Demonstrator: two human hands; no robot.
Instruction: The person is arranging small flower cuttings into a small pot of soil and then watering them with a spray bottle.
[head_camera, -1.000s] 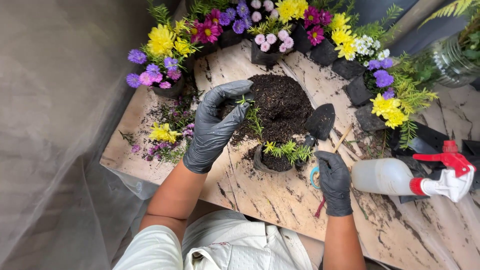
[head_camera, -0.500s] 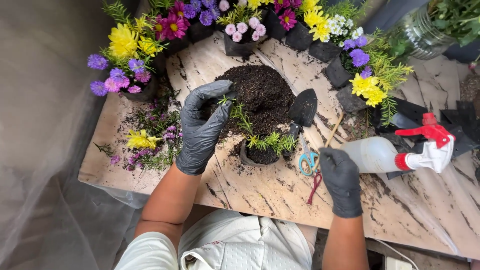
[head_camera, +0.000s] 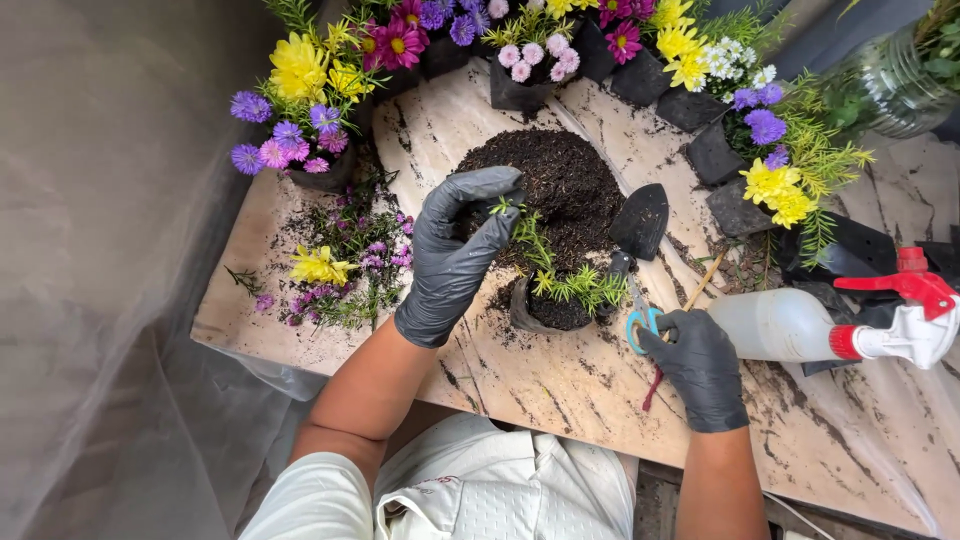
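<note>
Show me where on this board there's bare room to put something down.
Free: the near strip of the board between the two forearms, and the near-right corner below the spray bottle. Crowded: the back rim with flower pots, the soil pile in the middle, cut flowers at left.

a spray bottle (head_camera: 800, 325) lies at three o'clock on the board (head_camera: 560, 380). potted flowers (head_camera: 300, 90) crowd ten to two o'clock. cut blooms (head_camera: 335, 265) lie at nine o'clock.

Both hands, left hand (head_camera: 455, 260) and right hand (head_camera: 697, 365), wear dark grey gloves; short white sleeves, bare forearms.
</note>
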